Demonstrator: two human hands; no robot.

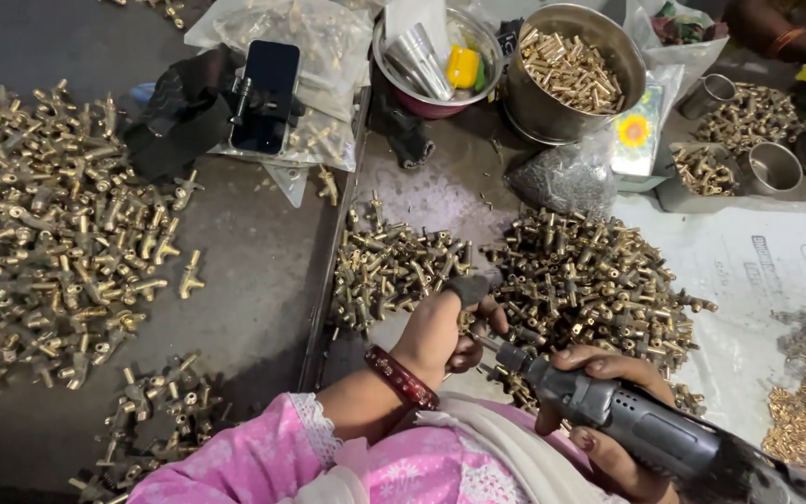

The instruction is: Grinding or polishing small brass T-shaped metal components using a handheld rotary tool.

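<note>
Hands meet over brass heaps: left hand (440, 329) pinches a small brass fitting (470, 322); right hand (608, 411) grips a grey power driver (627, 420), whose tip could slip toward the fingers (478, 341).

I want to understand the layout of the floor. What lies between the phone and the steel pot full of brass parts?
In the head view, between the phone and the pot sits a steel bowl holding a steel cup and a yellow item.

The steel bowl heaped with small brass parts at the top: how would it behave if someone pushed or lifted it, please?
The steel bowl probably feels heavy, since brass parts fill it nearly to the rim. Its broad base suggests sliding rather than tipping. Tilted, the loose pieces would likely spill.
</note>
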